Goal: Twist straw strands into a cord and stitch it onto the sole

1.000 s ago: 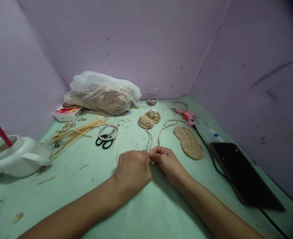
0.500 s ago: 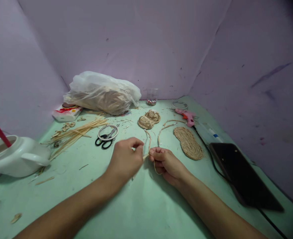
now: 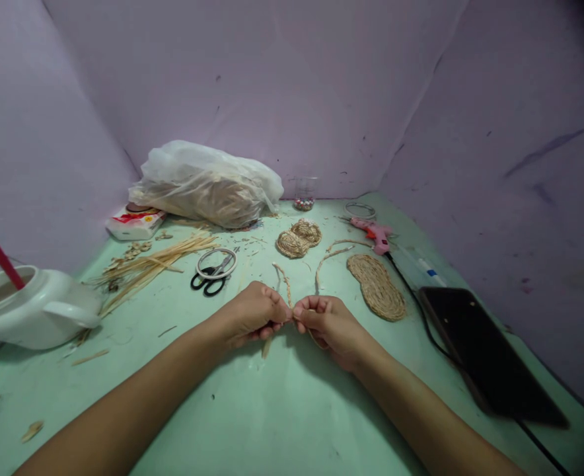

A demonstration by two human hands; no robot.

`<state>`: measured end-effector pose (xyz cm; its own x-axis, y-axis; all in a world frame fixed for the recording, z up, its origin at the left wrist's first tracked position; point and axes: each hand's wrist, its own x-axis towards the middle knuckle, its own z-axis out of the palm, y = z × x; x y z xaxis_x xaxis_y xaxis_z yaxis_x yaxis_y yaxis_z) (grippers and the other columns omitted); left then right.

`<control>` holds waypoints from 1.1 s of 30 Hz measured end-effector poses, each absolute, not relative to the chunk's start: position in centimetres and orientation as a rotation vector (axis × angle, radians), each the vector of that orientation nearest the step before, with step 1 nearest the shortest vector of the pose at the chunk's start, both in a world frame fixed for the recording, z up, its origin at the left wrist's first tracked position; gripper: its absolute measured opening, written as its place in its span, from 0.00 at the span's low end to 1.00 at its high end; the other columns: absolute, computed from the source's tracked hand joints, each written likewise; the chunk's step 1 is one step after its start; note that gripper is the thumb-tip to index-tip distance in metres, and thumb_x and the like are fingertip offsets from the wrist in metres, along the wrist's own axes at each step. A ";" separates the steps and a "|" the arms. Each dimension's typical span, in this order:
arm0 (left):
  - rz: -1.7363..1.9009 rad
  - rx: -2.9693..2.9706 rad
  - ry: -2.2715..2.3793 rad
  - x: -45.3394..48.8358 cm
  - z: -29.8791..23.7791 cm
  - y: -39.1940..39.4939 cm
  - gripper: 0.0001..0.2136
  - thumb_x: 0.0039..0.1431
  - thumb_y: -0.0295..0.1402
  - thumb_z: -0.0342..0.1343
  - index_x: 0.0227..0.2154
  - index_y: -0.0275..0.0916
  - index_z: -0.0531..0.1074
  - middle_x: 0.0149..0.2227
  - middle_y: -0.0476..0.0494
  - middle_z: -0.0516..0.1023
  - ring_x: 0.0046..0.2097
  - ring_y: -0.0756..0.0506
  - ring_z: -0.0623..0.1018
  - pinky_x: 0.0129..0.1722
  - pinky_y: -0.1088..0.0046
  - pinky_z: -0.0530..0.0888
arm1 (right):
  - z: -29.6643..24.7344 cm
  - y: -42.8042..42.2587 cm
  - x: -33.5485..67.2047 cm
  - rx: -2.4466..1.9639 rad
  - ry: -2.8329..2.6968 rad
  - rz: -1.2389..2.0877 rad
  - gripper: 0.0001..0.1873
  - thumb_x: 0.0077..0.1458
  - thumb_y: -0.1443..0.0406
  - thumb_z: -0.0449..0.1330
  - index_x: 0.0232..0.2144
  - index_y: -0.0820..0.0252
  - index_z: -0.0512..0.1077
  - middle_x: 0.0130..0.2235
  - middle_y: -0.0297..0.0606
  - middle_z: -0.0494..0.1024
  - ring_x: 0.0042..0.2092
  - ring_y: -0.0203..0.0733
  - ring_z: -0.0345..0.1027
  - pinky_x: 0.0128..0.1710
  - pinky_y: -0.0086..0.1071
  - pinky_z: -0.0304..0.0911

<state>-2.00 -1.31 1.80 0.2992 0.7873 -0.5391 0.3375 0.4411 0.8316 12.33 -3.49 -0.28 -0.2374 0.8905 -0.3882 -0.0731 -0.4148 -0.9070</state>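
Both hands meet at the centre of the green surface [image 3: 272,416].
- Left hand [image 3: 252,314]: grip clenched, thumb and fingertips pinching the braided straw cord [image 3: 320,268] where the hands meet. An unbraided strand tip pokes out beneath the hand at 6 o'clock.
- Right hand [image 3: 329,320]: grip closed on the same cord, knuckles up, touching the left.
- The cord runs from the pinch toward 1 o'clock. A short free end stands up at 12.

Done, by the look of it:
- oval coiled mat [image 3: 376,287] at 2 o'clock of the hands
- double coil [image 3: 298,239] at 12

Both lie flat and look complete. The plaited run is fairly long.

Left, as a judgement: the cord is not yet coiled, and loose strands at the pinch suggest plaiting is in progress.

Near the work:
- straw bundle [image 3: 148,264] and scissors [image 3: 213,271] at 10 o'clock
- glue gun [image 3: 374,231] at 1, lying apart from the hands
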 end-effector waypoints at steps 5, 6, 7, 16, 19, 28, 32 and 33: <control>0.482 1.241 1.171 -2.1 1.4 -1.2 0.02 0.34 0.26 0.53 0.13 0.32 0.67 0.10 0.55 0.59 0.14 0.58 0.54 0.15 0.79 0.49 | -0.3 -3.4 12.3 -1.306 -1.140 1.731 0.06 0.39 0.65 0.57 0.17 0.63 0.64 0.13 0.27 0.63 0.13 0.23 0.40 0.13 0.24 0.34; 0.505 1.267 1.152 -2.1 1.2 -1.2 0.02 0.34 0.26 0.53 0.13 0.32 0.67 0.10 0.55 0.60 0.15 0.57 0.54 0.16 0.79 0.50 | -0.4 -3.4 12.3 -1.316 -1.160 1.709 0.07 0.40 0.65 0.57 0.17 0.63 0.64 0.14 0.27 0.64 0.13 0.23 0.40 0.13 0.24 0.34; 0.530 1.282 1.146 -2.1 1.1 -1.2 0.03 0.34 0.26 0.52 0.13 0.32 0.68 0.11 0.54 0.61 0.16 0.57 0.55 0.17 0.78 0.50 | -0.4 -3.4 12.3 -1.328 -1.185 1.673 0.07 0.40 0.65 0.57 0.18 0.63 0.64 0.14 0.28 0.65 0.14 0.24 0.41 0.13 0.24 0.35; 0.679 1.256 1.295 -1.3 0.2 -1.7 0.04 0.34 0.27 0.51 0.12 0.32 0.69 0.11 0.54 0.60 0.17 0.56 0.56 0.19 0.77 0.52 | -1.2 -3.2 13.1 -1.500 -1.529 1.244 0.07 0.42 0.65 0.55 0.20 0.64 0.69 0.18 0.30 0.65 0.19 0.28 0.52 0.18 0.24 0.47; 0.729 1.227 1.362 -0.9 -0.3 -1.9 0.03 0.33 0.26 0.51 0.12 0.32 0.68 0.11 0.54 0.61 0.17 0.56 0.57 0.19 0.78 0.53 | -1.0 -3.6 12.8 -1.587 -1.571 1.129 0.08 0.43 0.65 0.54 0.20 0.64 0.70 0.18 0.32 0.68 0.20 0.30 0.56 0.18 0.24 0.49; 0.806 0.818 1.429 0.2 0.0 -2.2 0.05 0.32 0.22 0.48 0.09 0.36 0.61 0.09 0.57 0.52 0.14 0.58 0.50 0.15 0.79 0.44 | -1.1 -5.5 11.5 -1.485 -1.948 0.362 0.10 0.47 0.68 0.51 0.24 0.63 0.72 0.23 0.38 0.74 0.24 0.35 0.65 0.25 0.27 0.54; 0.791 0.746 1.398 0.1 0.6 -2.1 0.08 0.33 0.23 0.47 0.09 0.38 0.53 0.09 0.59 0.47 0.13 0.58 0.46 0.14 0.78 0.41 | -1.9 -5.5 11.3 -1.424 -2.083 0.206 0.12 0.49 0.69 0.49 0.22 0.63 0.71 0.22 0.39 0.73 0.23 0.36 0.65 0.23 0.27 0.53; 0.791 0.736 1.392 0.1 0.7 -2.1 0.08 0.33 0.23 0.47 0.09 0.38 0.54 0.09 0.59 0.47 0.12 0.58 0.46 0.14 0.79 0.41 | -2.0 -5.5 11.3 -1.411 -2.101 0.199 0.12 0.49 0.69 0.49 0.22 0.63 0.71 0.22 0.39 0.73 0.23 0.36 0.65 0.23 0.27 0.53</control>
